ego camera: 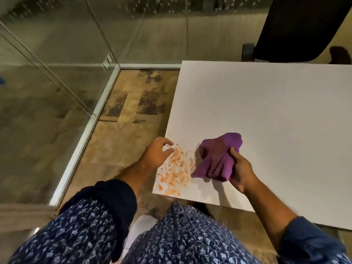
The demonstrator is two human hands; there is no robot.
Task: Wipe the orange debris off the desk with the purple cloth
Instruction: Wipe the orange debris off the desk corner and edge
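Orange debris (174, 171), a heap of small shavings, lies on the near left corner of the white desk (266, 111). My right hand (241, 168) grips the bunched purple cloth (217, 159), which rests on the desk just to the right of the debris and touches its edge. My left hand (157, 154) hangs at the desk's left edge beside the debris, fingers curled and apart, holding nothing.
A black office chair (297, 29) stands behind the desk's far edge. Glass partitions with a white frame (83, 138) run along the left. Carpeted floor (129, 119) lies between the glass and the desk. My patterned trousers fill the bottom of the view.
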